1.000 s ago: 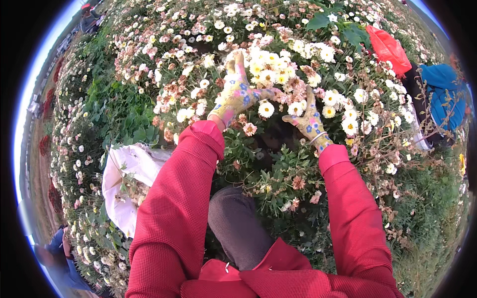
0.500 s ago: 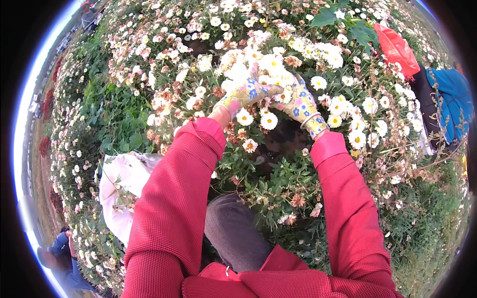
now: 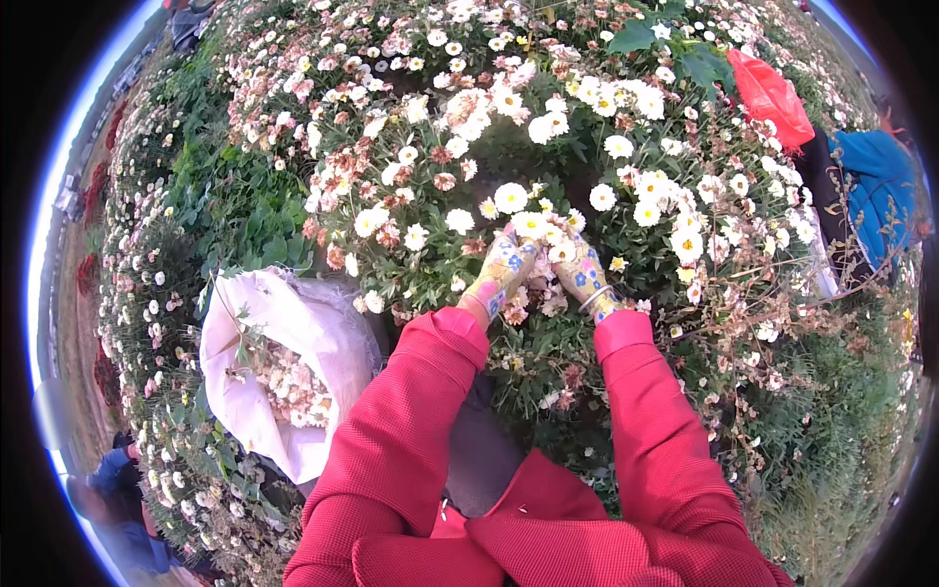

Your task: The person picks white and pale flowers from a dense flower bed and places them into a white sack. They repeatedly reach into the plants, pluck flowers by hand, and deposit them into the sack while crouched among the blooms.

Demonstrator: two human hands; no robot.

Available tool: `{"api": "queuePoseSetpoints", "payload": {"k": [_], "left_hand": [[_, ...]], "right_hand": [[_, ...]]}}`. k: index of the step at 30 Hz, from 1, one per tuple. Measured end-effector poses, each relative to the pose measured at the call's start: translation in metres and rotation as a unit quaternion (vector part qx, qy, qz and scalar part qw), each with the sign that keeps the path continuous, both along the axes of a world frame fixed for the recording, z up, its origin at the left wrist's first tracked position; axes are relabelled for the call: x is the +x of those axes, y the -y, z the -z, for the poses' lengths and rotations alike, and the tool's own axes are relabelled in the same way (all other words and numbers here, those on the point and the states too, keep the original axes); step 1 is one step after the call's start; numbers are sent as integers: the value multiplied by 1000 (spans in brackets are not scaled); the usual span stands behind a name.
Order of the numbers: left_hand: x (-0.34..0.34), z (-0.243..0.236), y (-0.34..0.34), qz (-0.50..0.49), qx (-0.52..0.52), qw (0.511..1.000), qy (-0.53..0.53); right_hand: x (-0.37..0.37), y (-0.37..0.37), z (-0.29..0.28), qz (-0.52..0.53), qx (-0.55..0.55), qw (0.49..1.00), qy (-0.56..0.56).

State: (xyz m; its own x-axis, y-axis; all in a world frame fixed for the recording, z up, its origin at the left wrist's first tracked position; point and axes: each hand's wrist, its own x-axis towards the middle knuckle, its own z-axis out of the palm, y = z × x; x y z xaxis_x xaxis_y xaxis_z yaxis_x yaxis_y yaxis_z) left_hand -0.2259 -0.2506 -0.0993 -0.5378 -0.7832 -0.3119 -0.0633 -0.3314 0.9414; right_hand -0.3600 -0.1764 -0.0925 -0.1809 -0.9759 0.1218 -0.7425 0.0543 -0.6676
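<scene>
My left hand (image 3: 507,272) and my right hand (image 3: 585,278), both in yellowish gloves printed with blue and pink flowers, are cupped close together. Between them is a bunch of white chrysanthemums (image 3: 533,227) with yellow centres, some pinkish. The fingers curl in around the blooms and are partly hidden by them. Whether these flowers are still on their stems I cannot tell. To the left of my left forearm, a whitish-pink sack (image 3: 223,357) gapes, with loose pale flower heads (image 3: 293,389) inside.
Dense chrysanthemum plants (image 3: 391,186) surround me, with green leafy growth (image 3: 245,201) to the left. At far right a person in a blue top (image 3: 875,191) bends near a red bag (image 3: 768,96). Another person (image 3: 122,504) is at lower left.
Both hands have drawn back toward me and closed in around the flowers. The white blooms they spread over are no longer at that spot. More of the sack and its contents shows.
</scene>
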Motion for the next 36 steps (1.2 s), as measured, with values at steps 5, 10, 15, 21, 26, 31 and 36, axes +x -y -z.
{"api": "queuePoseSetpoints", "payload": {"k": [5, 10, 15, 21, 26, 31, 36], "left_hand": [[-3, -5, -47, -31, 97, 990, 95], [74, -36, -92, -53, -155, 979, 123], [168, -108, -124, -110, 45, 992, 35], [299, -176, -145, -270, -110, 956, -39], [435, -140, -80, -222, -149, 944, 192], [466, -123, -53, 33, -283, 837, 466], [431, -143, -37, -99, -292, 911, 273]], "right_hand": [[21, -26, 6, 72, 68, 995, -30], [111, -71, 9, 91, -30, 991, 94], [191, -84, -64, 41, -26, 988, 149], [301, -63, -159, -126, -104, 977, 137], [379, -13, -156, -237, -154, 953, 112], [372, -12, -136, -352, 0, 934, -61], [236, -20, -161, -140, -167, 975, 31]]}}
